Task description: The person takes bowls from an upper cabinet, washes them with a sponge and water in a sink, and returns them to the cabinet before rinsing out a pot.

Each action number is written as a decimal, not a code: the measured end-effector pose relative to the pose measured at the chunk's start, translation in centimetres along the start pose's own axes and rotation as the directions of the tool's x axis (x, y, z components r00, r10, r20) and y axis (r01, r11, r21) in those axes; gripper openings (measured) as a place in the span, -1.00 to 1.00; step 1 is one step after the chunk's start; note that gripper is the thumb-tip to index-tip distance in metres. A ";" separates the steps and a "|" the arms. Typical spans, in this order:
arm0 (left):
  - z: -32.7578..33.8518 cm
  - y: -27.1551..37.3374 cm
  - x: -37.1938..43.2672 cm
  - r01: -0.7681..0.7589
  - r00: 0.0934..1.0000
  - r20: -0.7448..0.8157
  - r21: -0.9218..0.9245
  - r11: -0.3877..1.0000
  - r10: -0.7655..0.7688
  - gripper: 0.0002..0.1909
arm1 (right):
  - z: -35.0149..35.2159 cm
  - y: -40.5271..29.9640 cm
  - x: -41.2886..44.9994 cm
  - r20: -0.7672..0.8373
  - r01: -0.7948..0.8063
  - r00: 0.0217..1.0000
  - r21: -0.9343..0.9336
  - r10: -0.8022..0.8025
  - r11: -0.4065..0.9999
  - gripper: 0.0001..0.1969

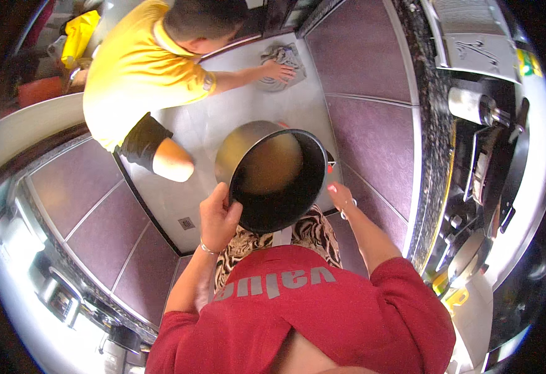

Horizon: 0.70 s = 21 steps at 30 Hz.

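Observation:
A large dark cooking pot [277,187] is held in front of my body, tilted so that its open mouth faces me. Its inside looks dark, with a paler brownish bottom. My left hand [219,217] grips the pot at its left rim, thumb against the edge. On the other side, my right hand [341,196] is beside the pot's right wall, with its fingers curled. A small handle with a red spot [330,168] sticks out just above those fingers. Whether the right hand grips anything is not clear.
A person in a yellow shirt [142,79] is low on the floor ahead, one hand pressing a crumpled cloth [277,70] on the pale floor [184,196]. Purple cabinets [371,135] flank both sides. A frying pan [469,257] and bottle [471,105] are on the right counter.

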<state>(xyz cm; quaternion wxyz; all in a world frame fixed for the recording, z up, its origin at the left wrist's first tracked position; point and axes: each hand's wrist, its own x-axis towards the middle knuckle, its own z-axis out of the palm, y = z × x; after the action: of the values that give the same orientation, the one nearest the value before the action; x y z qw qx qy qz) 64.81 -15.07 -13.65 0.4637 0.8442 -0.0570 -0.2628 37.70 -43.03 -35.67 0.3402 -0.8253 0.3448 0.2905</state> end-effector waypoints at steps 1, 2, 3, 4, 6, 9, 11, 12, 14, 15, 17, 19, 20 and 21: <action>-0.2 -0.2 -0.6 -0.008 1.000 0.011 -0.009 1.000 0.008 -0.80 | 0.0 0.4 -1.6 -0.015 0.006 1.000 0.001 -0.006 1.000 -0.74; -0.5 -0.1 -1.4 -0.016 1.000 0.020 -0.017 1.000 0.016 -0.80 | -0.1 0.7 -2.8 0.019 -0.052 0.998 -0.024 0.053 0.998 -0.75; -1.1 0.1 -2.4 -0.026 1.000 0.013 -0.017 0.999 0.027 -0.80 | 0.0 0.9 -4.1 0.054 -0.110 0.992 -0.051 0.113 0.993 -0.77; -1.3 0.5 -3.0 -0.030 0.999 0.016 -0.025 0.999 0.030 -0.80 | 0.0 1.3 -5.0 0.038 -0.104 0.994 -0.048 0.106 0.993 -0.77; -1.7 0.8 -4.4 -0.046 0.999 0.011 -0.032 0.998 0.046 -0.80 | 0.2 1.7 -6.3 0.112 -0.052 0.992 -0.100 0.063 0.994 -0.79; -2.4 0.4 -6.8 -0.064 0.998 -0.005 -0.063 0.996 0.064 -0.79 | 0.5 1.2 -7.3 0.189 -0.055 0.980 -0.064 0.066 0.996 -0.80; -2.6 0.8 -8.1 -0.103 0.994 -0.047 0.014 0.995 0.103 -0.83 | -0.2 -0.4 -6.9 0.196 0.009 0.981 -0.092 0.010 0.996 -0.79; -2.6 1.3 -8.9 -0.104 0.993 -0.053 0.015 0.995 0.104 -0.83 | -0.5 -1.1 -6.9 0.210 0.058 0.977 -0.119 -0.032 0.991 -0.79; -2.3 2.3 -9.5 -0.099 0.989 -0.121 -0.127 0.987 0.084 -0.88 | -1.2 -1.8 -6.4 0.157 0.139 0.980 -0.123 -0.119 0.983 -0.79; -2.0 2.0 -9.9 -0.096 0.989 -0.124 -0.126 0.987 0.080 -0.88 | -1.1 -1.8 -6.6 0.114 0.206 0.975 -0.124 -0.193 0.971 -0.79; -1.7 1.2 -10.9 -0.134 0.973 -0.204 -0.128 0.983 0.106 -0.88 | -1.5 -1.8 -5.9 0.106 0.196 0.977 -0.091 -0.187 0.976 -0.79; -1.2 -0.2 -11.4 -0.029 0.984 -0.178 -0.288 0.957 -0.024 -0.91 | -1.5 -1.4 -6.4 0.092 0.186 0.979 -0.051 -0.180 0.981 -0.79; -1.0 -1.7 -11.6 -0.055 0.978 -0.209 -0.281 0.958 -0.005 -0.89 | -1.7 -1.3 -7.0 0.111 0.181 0.978 -0.022 -0.178 0.983 -0.79; -0.9 -1.7 -11.9 -0.081 0.971 -0.237 -0.275 0.958 0.014 -0.87 | -1.9 -0.9 -7.7 0.130 0.173 0.976 0.006 -0.172 0.985 -0.79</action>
<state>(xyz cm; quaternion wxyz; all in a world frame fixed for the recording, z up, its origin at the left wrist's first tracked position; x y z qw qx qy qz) 54.81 -9.42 -9.97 0.5893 0.7925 0.0152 -0.1564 34.25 -41.13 -28.71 0.3834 -0.8324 0.2481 0.3138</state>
